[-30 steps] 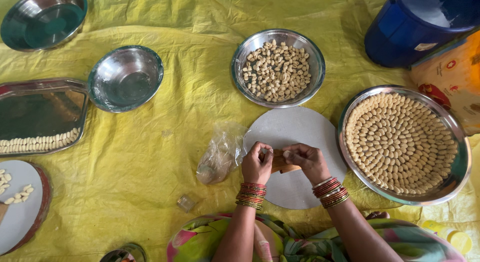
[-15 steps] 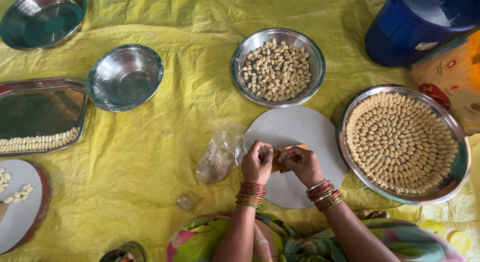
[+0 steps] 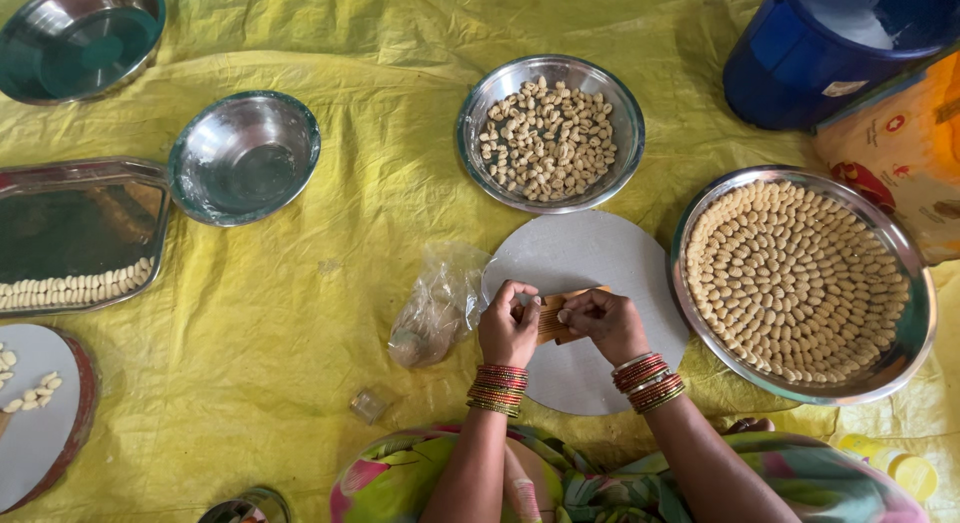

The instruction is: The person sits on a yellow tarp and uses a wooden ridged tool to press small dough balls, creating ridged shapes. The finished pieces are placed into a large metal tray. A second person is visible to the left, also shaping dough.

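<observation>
Head view: since a second ago the small ridged wooden comb (image 3: 556,317) has come into sight between both hands, the left hand (image 3: 510,326) and right hand (image 3: 604,323) pinching it over the round grey board (image 3: 580,273), apparently shaping another dough piece.

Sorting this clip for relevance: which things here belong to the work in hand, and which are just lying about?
In use:
left hand and right hand, both on the small ridged wooden board
round grey board beneath them
bowl of loose pieces
tray of pieces laid in rings

Lying about:
empty steel bowl
clear plastic bag
blue container
</observation>
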